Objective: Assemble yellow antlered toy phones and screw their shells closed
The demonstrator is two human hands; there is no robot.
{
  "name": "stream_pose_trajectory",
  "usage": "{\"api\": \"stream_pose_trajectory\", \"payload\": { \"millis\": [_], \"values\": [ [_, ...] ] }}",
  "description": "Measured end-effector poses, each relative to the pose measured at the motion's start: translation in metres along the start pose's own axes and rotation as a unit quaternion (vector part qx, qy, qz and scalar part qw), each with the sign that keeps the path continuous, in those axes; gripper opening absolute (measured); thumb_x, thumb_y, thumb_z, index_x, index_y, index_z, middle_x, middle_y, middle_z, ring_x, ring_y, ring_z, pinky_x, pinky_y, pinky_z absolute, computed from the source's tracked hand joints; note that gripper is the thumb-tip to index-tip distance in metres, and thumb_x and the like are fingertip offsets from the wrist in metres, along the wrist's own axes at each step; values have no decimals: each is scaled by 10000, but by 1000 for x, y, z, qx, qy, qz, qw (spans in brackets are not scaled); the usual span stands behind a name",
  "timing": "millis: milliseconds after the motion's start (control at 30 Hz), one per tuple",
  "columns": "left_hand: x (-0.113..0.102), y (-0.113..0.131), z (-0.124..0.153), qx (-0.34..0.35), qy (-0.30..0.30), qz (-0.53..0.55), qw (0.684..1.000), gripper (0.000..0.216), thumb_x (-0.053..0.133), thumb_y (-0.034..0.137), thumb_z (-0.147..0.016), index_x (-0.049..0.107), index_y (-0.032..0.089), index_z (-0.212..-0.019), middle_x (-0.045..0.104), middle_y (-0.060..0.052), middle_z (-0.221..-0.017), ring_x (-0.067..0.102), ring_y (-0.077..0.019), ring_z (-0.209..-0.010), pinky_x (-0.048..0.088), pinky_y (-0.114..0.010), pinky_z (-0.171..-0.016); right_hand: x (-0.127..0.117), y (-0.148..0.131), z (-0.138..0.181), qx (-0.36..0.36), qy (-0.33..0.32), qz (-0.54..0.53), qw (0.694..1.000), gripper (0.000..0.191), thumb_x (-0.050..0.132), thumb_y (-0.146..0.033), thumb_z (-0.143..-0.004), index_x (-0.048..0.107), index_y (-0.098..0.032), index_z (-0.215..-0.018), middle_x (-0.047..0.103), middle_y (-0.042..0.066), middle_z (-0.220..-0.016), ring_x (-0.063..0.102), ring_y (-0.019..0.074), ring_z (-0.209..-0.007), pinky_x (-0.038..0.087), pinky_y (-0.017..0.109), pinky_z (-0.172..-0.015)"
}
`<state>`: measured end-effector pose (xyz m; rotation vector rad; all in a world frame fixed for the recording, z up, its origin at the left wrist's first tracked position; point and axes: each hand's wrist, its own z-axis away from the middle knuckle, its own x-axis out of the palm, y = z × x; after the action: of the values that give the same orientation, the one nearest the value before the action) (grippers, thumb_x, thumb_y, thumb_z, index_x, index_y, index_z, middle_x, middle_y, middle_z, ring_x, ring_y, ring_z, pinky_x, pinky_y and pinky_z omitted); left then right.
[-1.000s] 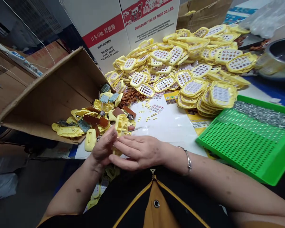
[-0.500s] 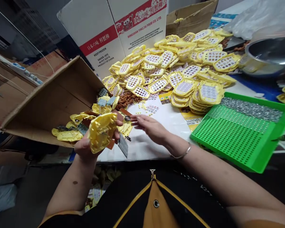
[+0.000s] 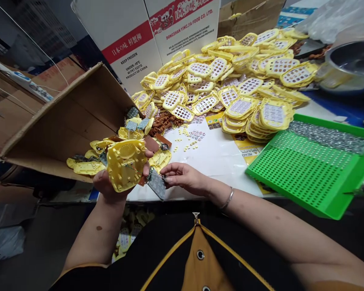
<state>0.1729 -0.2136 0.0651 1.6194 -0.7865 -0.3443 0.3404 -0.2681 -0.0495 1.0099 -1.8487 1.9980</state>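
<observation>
My left hand (image 3: 104, 186) is closed around a yellow plastic casing half (image 3: 125, 165), its ribbed inside facing me. Thin wires lead from this casing to a grey button pad (image 3: 156, 184) hanging at its lower right. My right hand (image 3: 185, 178) pinches at the pad's right edge, near the wires; its fingertips are partly hidden. Just behind the hands lie a yellow casing piece (image 3: 160, 160) and a brown circuit board (image 3: 151, 143), with a small round speaker (image 3: 164, 147) beside them.
A tipped cardboard box (image 3: 63, 117) holding more casings opens toward the left hand. Behind is a large heap of yellow casings with button faces (image 3: 204, 103). A green perforated tray (image 3: 294, 161) of small metal screws stands right, below a metal bowl (image 3: 336, 83). Small loose buttons (image 3: 197, 135) dot the white sheet.
My right hand has come down and left from behind the casing to the hanging button pad, its fingers closing there. The yellow casing has turned, showing more of its inside.
</observation>
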Motion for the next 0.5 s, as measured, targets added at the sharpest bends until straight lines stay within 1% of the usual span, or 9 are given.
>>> {"api": "stream_pose_trajectory", "payload": {
  "millis": [100,167,200,233,300,333,367,433,500],
  "values": [
    [-5,-2,9,-17,4,-13,1000,651,598,597,-627,620,251,-1179,666,-119,-1100,612,-227,-710,471,-334,-531,-2,3,2,-28,36,51,998,371,805,-366,-649,639,-170,-918,659,7,-788,634,119,-723,558,309,-744],
    [-8,-6,19,-20,25,-23,999,643,602,572,-616,634,241,-1167,670,-109,-1115,638,-280,-851,521,-392,-656,-5,0,7,-100,67,183,976,272,731,-317,-746,643,-181,-964,690,39,-865,651,140,-785,557,331,-795],
    [-10,-9,24,-17,35,-26,999,643,605,560,-611,639,237,-1166,677,-102,-1114,632,-313,-948,525,-432,-748,-7,-3,11,-164,83,288,940,228,677,-289,-800,642,-185,-999,704,65,-922,661,157,-832,557,348,-819],
    [-11,-12,28,-15,41,-24,999,649,608,550,-605,643,230,-1168,683,-96,-1112,610,-341,-1041,505,-469,-847,-8,-7,16,-238,96,405,878,208,624,-260,-843,637,-186,-1037,710,94,-983,670,176,-880,560,365,-830],
    [-11,-20,35,-17,38,-3,999,659,601,544,-615,645,208,-1180,689,-95,-1133,546,-370,-1179,416,-500,-1005,-10,-18,27,-377,103,591,706,236,565,-204,-882,615,-173,-1111,702,145,-1064,678,209,-940,579,380,-804],
    [-10,-25,36,-24,34,14,999,658,588,542,-633,642,195,-1189,686,-101,-1150,521,-374,-1217,377,-502,-1048,-10,-25,33,-425,100,638,634,262,574,-171,-874,605,-161,-1134,699,159,-1070,679,218,-950,586,375,-784],
    [-8,-29,37,-34,31,31,998,643,573,534,-657,641,183,-1191,683,-108,-1164,507,-376,-1237,351,-505,-1070,-9,-32,38,-460,92,667,579,293,595,-142,-857,598,-151,-1150,700,162,-1058,679,222,-950,591,366,-769],
    [-2,-39,34,-75,16,67,995,572,554,499,-701,655,175,-1162,684,-119,-1162,524,-376,-1222,356,-518,-1064,-3,-45,45,-504,73,694,509,345,636,-115,-822,598,-159,-1162,705,134,-1014,673,217,-942,591,356,-777],
    [7,-48,29,-116,-3,105,988,493,572,466,-710,680,173,-1092,699,-122,-1106,578,-371,-1147,403,-515,-1019,3,-55,47,-524,58,702,479,340,650,-120,-813,619,-203,-1141,707,89,-981,666,197,-919,581,351,-818]
  ]
}}
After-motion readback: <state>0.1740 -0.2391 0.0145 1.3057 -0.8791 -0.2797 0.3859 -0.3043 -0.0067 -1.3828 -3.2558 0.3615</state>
